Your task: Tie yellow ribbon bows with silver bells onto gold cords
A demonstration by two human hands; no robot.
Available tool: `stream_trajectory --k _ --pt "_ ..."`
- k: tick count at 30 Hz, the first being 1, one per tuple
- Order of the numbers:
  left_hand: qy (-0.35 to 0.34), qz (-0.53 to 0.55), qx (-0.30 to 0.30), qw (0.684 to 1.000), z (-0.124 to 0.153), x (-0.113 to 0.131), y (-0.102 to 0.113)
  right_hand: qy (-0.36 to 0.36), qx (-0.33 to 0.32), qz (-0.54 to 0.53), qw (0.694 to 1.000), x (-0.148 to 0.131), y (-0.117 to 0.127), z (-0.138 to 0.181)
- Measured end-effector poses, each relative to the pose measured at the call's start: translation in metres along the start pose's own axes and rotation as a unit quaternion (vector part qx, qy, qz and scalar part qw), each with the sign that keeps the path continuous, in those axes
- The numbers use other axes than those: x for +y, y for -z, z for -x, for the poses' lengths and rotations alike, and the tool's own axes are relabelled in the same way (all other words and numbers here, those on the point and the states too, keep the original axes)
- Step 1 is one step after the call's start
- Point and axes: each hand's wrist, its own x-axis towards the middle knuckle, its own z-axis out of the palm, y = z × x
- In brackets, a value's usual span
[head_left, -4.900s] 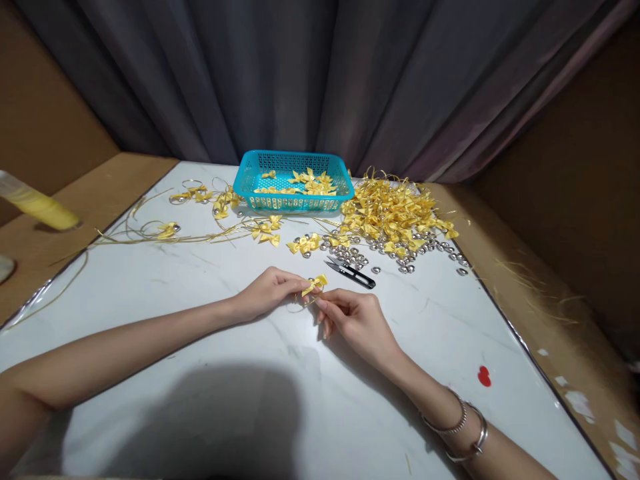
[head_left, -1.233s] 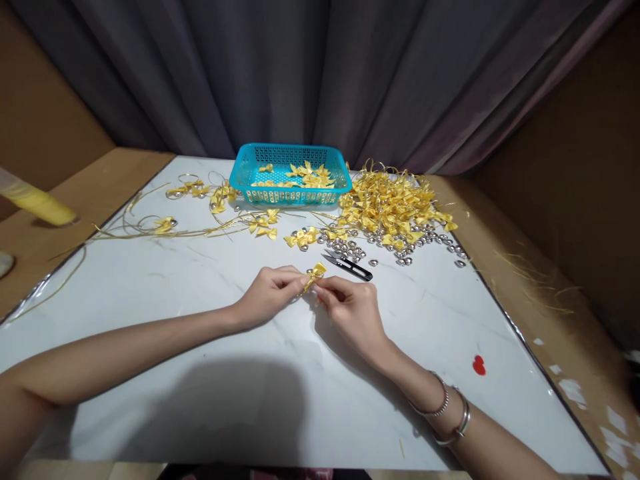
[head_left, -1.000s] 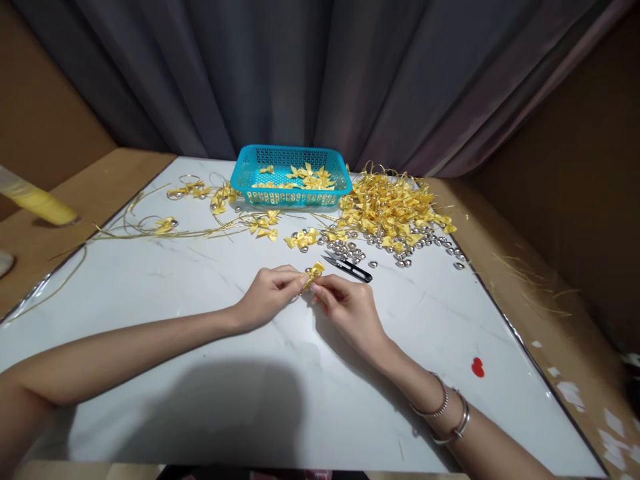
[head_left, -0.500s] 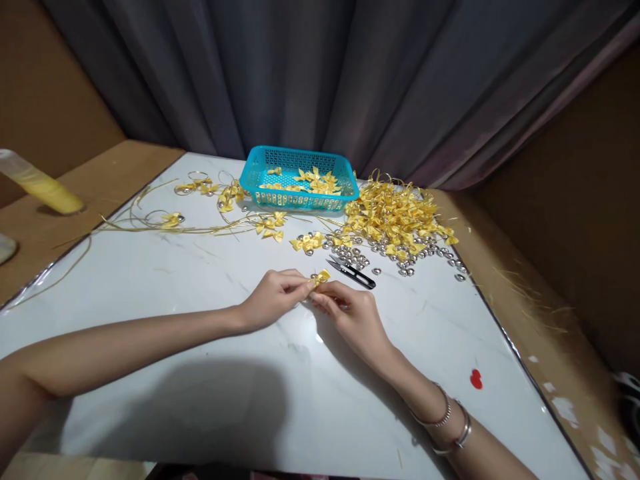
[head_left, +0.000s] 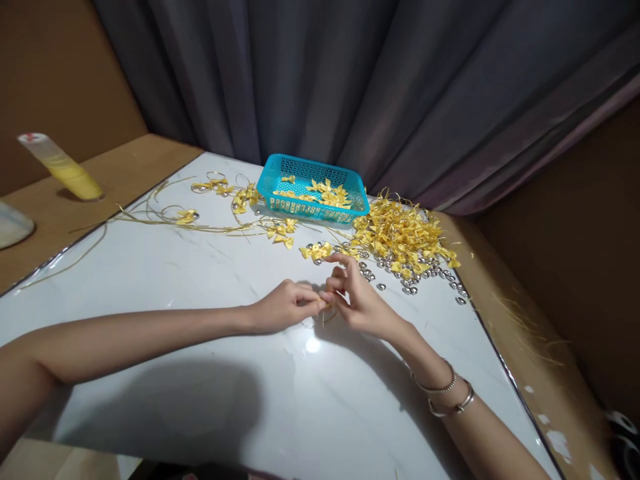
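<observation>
My left grip (head_left: 287,307) and right grip (head_left: 357,300) pinch a gold cord (head_left: 323,319), seemingly unfinished; heaped corded bows (head_left: 400,233) look done, loose bows (head_left: 333,193) in the basket (head_left: 315,171) perhaps not.

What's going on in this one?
A person is working at a white table with bare hands. The left hand pinches a small gold-corded piece, mostly hidden by the fingers. The right hand meets it there, index finger raised; whether it grips too is unclear. Beyond them, a blue basket holds yellow bows. To its right lies a heap of corded yellow bows, with small silver pieces scattered at its near edge.
</observation>
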Motion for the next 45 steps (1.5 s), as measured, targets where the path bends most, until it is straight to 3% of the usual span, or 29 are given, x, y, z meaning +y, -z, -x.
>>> stream_trajectory --k 5,11,18,25,28,31,34,36,39,45 --pt "-0.001 -0.002 -0.024 1.0 0.0 0.0 0.001 -0.033 0.081 -0.082 0.993 -0.003 0.004 -0.004" --pt "-0.028 -0.004 -0.029 0.999 0.002 0.0 0.0 -0.058 0.194 -0.177 0.963 -0.007 0.036 -0.009" --pt "-0.062 -0.033 -0.039 0.997 0.004 -0.002 -0.001 -0.075 0.312 -0.119 0.94 -0.005 0.065 -0.006" --pt "-0.075 -0.025 -0.038 0.996 0.004 -0.003 -0.002 -0.078 0.348 -0.123 0.926 0.006 0.071 0.0" --pt "-0.038 -0.004 -0.04 0.998 0.004 0.0 -0.001 -0.115 0.315 -0.136 0.932 0.017 0.057 0.002" --pt "0.002 0.023 -0.045 0.999 0.004 0.003 0.0 -0.18 0.217 -0.083 0.956 0.023 0.038 0.01" --pt "0.006 0.044 -0.054 0.998 0.005 0.004 0.001 -0.18 0.159 -0.033 0.97 0.016 0.021 0.022" --pt "-0.003 0.041 -0.056 0.998 0.004 0.004 0.002 -0.179 0.099 -0.073 0.976 0.005 0.012 0.029" --pt "-0.015 0.019 -0.056 0.998 0.004 0.003 0.002 -0.195 0.034 -0.192 0.961 -0.007 0.001 0.037" --pt "-0.016 0.025 -0.062 0.998 0.004 0.0 0.001 -0.206 0.067 -0.359 0.908 -0.002 -0.015 0.038"
